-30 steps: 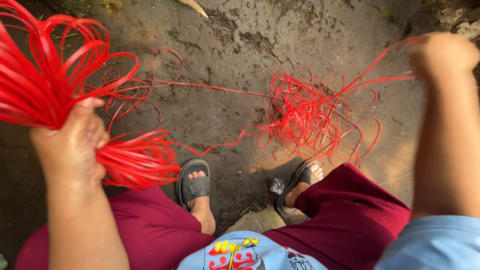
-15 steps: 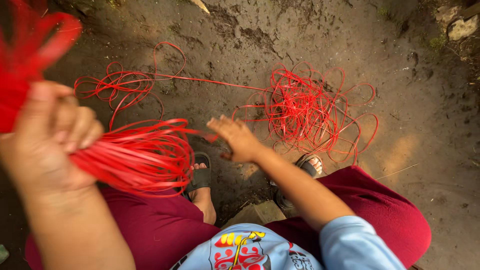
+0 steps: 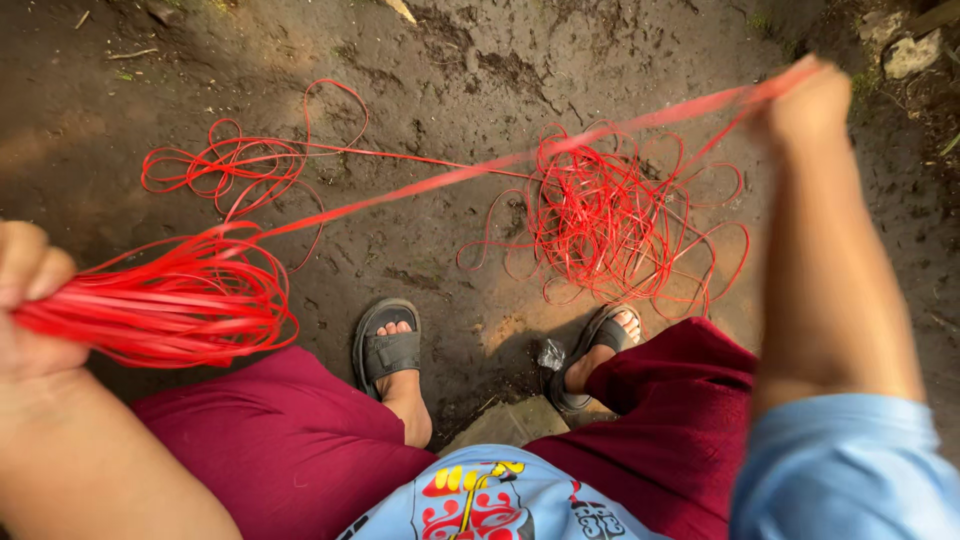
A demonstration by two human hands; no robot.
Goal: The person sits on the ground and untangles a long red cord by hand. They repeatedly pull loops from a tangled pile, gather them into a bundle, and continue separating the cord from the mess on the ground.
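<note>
Left hand (image 3: 30, 300): fingers closed around coiled red strip bundle (image 3: 170, 305), left edge of ground (image 3: 430, 200) | Right hand (image 3: 805, 100): raised, fingers pinching taut strand (image 3: 500, 165), blurred | Loose tangle (image 3: 610, 215): on ground beyond sandalled feet (image 3: 392, 350).

The bare dirt ground (image 3: 450, 60) is dark, damp-looking and uneven, with a few twigs and a pale stone (image 3: 910, 52) near its upper right corner. A large tangle of red plastic strapping (image 3: 610, 215) lies on it just beyond the right sandal (image 3: 598, 352), and a smaller loose loop pile (image 3: 225, 165) lies well apart to the left. The left sandal (image 3: 388, 345) also stands on the dirt, with a flat stone slab (image 3: 500, 425) between the feet.
</note>
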